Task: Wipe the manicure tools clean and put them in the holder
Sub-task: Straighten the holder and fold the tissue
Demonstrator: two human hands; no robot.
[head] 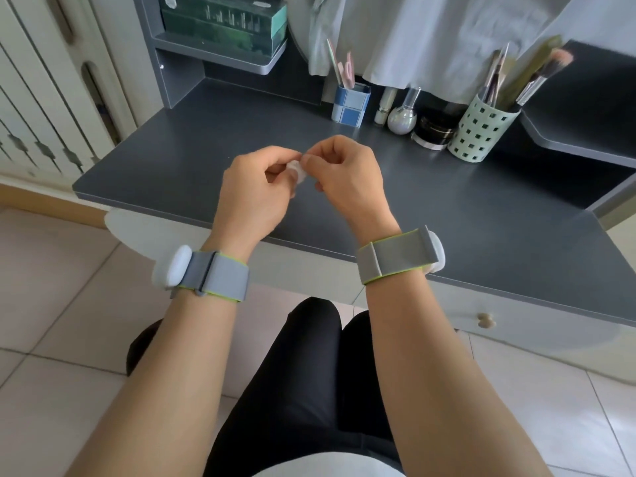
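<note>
My left hand [256, 189] and my right hand [346, 177] meet above the middle of the dark grey desk [192, 146]. Between their fingertips is a small white pad or wipe [298, 170], pinched from both sides. Fingers hide most of it, and I cannot tell whether a tool is inside it. At the back of the desk stands a blue-and-white checked holder [351, 105] with a nail file and pink tools [344, 68] sticking up from it.
A pale green perforated cup [481, 130] with makeup brushes stands at the back right, beside a black jar [433, 132], a round silver bottle [402, 118] and a small tube [385, 106]. White cloth [430, 36] hangs over the back. A raised shelf [585, 132] is at right.
</note>
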